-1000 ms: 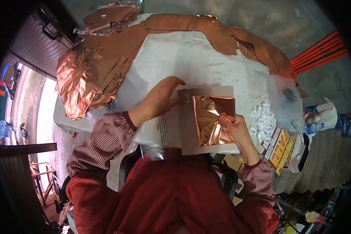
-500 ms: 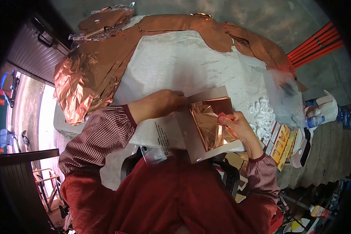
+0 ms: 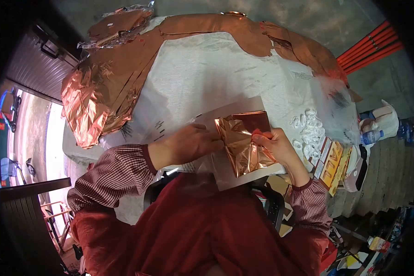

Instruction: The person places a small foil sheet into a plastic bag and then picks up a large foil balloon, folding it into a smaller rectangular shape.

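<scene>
Shiny copper-coloured foil (image 3: 239,145), folded and wrinkled, lies over a flat grey-brown sheet (image 3: 223,178) near the table's front edge. My right hand (image 3: 273,143) pinches the foil's right part between thumb and fingers, with a bit of red at the fingertips. At the left edge of the sheet, my left hand (image 3: 191,143) has its fingers closed together; what they hold, if anything, is hidden. A clear plastic bag (image 3: 147,122) with printed marks lies under and behind the left hand.
Copper sheets (image 3: 207,24) arch round the far side of the white-covered table (image 3: 193,69), with crumpled foil (image 3: 85,108) at left. White loops (image 3: 310,133), a yellow box (image 3: 333,163), a plastic bag (image 3: 338,108) and a bottle (image 3: 371,136) are at right.
My left hand has moved down toward the sheet's left edge and its fingers have closed. The sheet and foil have tilted. A clear bag has shifted and spread leftward beside the left hand.
</scene>
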{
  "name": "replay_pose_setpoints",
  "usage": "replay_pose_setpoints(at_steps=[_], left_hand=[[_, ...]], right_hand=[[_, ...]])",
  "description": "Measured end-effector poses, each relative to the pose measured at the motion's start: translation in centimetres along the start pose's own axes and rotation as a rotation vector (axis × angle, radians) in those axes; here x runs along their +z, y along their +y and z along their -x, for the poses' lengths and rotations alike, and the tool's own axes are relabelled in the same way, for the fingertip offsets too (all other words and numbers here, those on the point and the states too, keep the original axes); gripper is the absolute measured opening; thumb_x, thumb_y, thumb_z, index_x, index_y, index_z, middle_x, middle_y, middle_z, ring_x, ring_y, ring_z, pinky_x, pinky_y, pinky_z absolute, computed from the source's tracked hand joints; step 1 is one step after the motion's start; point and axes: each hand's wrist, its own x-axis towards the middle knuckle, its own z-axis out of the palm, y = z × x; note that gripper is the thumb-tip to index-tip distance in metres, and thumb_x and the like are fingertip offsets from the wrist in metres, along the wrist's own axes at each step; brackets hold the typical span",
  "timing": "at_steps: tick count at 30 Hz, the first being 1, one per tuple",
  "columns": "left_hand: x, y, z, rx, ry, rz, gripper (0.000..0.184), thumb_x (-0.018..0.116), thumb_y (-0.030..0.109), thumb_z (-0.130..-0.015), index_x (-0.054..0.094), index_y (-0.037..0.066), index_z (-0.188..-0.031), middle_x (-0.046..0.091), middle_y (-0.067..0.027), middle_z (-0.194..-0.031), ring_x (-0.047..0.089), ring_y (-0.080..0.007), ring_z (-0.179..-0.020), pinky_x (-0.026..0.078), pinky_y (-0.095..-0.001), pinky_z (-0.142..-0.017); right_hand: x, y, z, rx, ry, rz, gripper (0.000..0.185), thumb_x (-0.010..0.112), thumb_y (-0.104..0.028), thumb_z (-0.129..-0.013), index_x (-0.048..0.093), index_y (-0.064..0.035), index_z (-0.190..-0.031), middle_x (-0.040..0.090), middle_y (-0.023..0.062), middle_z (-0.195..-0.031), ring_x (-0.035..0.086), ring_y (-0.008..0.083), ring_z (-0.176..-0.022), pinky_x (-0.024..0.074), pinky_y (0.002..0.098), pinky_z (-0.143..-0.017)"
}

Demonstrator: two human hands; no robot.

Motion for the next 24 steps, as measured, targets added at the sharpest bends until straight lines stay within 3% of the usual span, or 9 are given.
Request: replay_pose_setpoints(at_steps=[3,6,8,12,17,22,24], left_hand=[[-0.3,0.1,0.1,0.053,0.055,0.024,0.020,0.055,0.010,-0.079,0.060,0.007,-0.098,0.061,-0.0085,-0.100,0.060,-0.0252,-0.084,0.048,-0.0376,-0.076],[-0.7,0.8,-0.3,0.095,0.132,0.069,0.021,0.054,0.010,-0.079,0.060,0.006,-0.099,0.061,-0.0090,-0.102,0.061,-0.0259,-0.085,0.049,-0.0390,-0.079],[-0.6,1.6,-0.4,0.050,-0.006,0.046,0.029,0.055,0.011,-0.079,0.059,0.007,-0.107,0.060,-0.0090,-0.104,0.061,-0.0259,-0.091,0.049,-0.0386,-0.082],[-0.7,2.6,-0.6,0.117,0.124,0.056,0.026,0.056,0.011,-0.079,0.060,0.007,-0.104,0.059,-0.0091,-0.106,0.060,-0.0263,-0.086,0.049,-0.0396,-0.080],[-1.4,3.5,-0.5,-0.012,-0.111,0.119,0.027,0.056,0.010,-0.077,0.058,0.006,-0.103,0.059,-0.0079,-0.098,0.063,-0.0267,-0.084,0.050,-0.0389,-0.077],[0.8,3.2,-0.1,0.037,-0.015,0.157,0.026,0.058,0.009,-0.077,0.059,0.007,-0.102,0.058,-0.0091,-0.100,0.062,-0.0278,-0.082,0.049,-0.0394,-0.074],[-0.1,3.6,-0.6,0.060,0.015,0.206,0.025,0.060,0.009,-0.076,0.060,0.006,-0.101,0.058,-0.0106,-0.100,0.061,-0.0293,-0.081,0.049,-0.0401,-0.071]], right_hand=[[-0.3,-1.0,0.2,0.078,-0.051,0.000,0.017,0.065,-0.014,-0.090,0.072,0.0007,-0.086,0.055,-0.0056,-0.061,0.044,0.0003,-0.054,0.0336,0.0190,-0.046],[-0.3,0.0,-0.2,0.003,-0.067,0.046,0.017,0.065,-0.014,-0.090,0.072,0.0007,-0.086,0.054,-0.0059,-0.060,0.042,-0.0001,-0.050,0.0315,0.0186,-0.044],[0.0,-0.1,-0.1,0.028,-0.038,0.034,0.017,0.065,-0.014,-0.090,0.071,0.0005,-0.085,0.054,-0.0059,-0.059,0.042,-0.0003,-0.049,0.0310,0.0184,-0.043],[0.5,-0.7,0.3,0.086,0.013,0.004,0.018,0.064,-0.015,-0.090,0.071,-0.0001,-0.083,0.054,-0.0060,-0.060,0.042,-0.0005,-0.049,0.0311,0.0180,-0.042],[0.7,-0.2,0.4,0.054,0.040,-0.015,0.017,0.064,-0.015,-0.091,0.071,-0.0010,-0.085,0.053,-0.0066,-0.060,0.041,-0.0009,-0.048,0.0313,0.0180,-0.042],[0.8,-0.6,0.4,0.086,0.065,-0.050,0.016,0.063,-0.015,-0.091,0.070,-0.0017,-0.086,0.052,-0.0080,-0.060,0.039,-0.0011,-0.048,0.0302,0.0177,-0.042],[0.3,0.0,0.2,0.110,0.021,-0.011,0.017,0.063,-0.013,-0.091,0.067,0.0008,-0.100,0.066,-0.0026,-0.080,0.053,0.0025,-0.071,0.0448,0.0209,-0.062]])
